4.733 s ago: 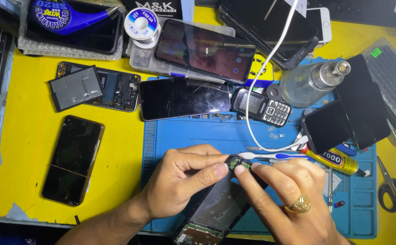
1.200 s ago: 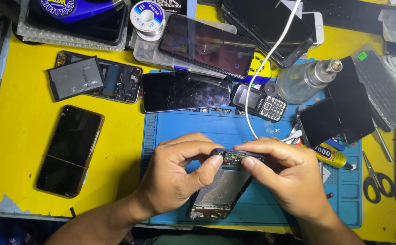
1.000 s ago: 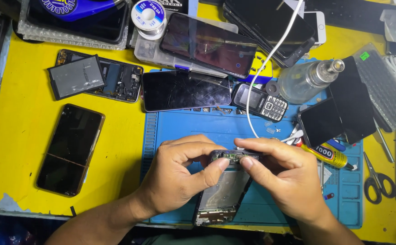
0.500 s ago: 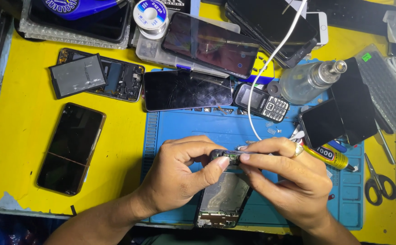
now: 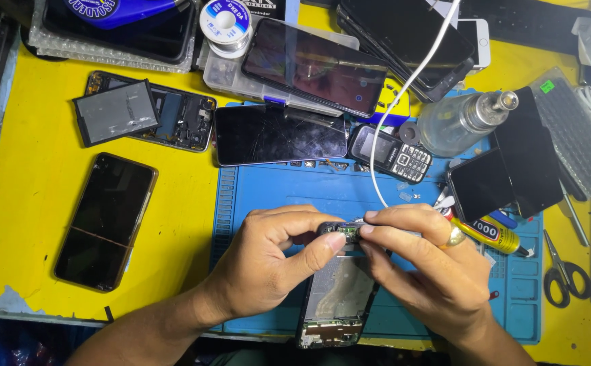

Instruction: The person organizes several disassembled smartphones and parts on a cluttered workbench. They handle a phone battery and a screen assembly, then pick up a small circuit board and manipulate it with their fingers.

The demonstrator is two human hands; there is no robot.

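From the head camera, the left hand (image 5: 268, 271) and right hand (image 5: 431, 271) both pinch the top end of an opened phone (image 5: 339, 291) lying on the blue mat (image 5: 275, 196). It looks light, thin and fragile, with exposed circuitry; I'd hold it by the frame edges only.

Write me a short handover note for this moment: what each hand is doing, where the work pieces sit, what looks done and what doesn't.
Left hand: thumb and forefinger pinch the left end of a small circuit part.
Right hand, ring on one finger: fingertips grip the same part from the right.
The part is at the top edge of an opened phone, which lies on the blue mat with its insides showing.
Done: phone is open.
Left: the part is not seated; whether it is going in or coming out cannot be told.
Nearby: glue tube, keypad phone, scissors.
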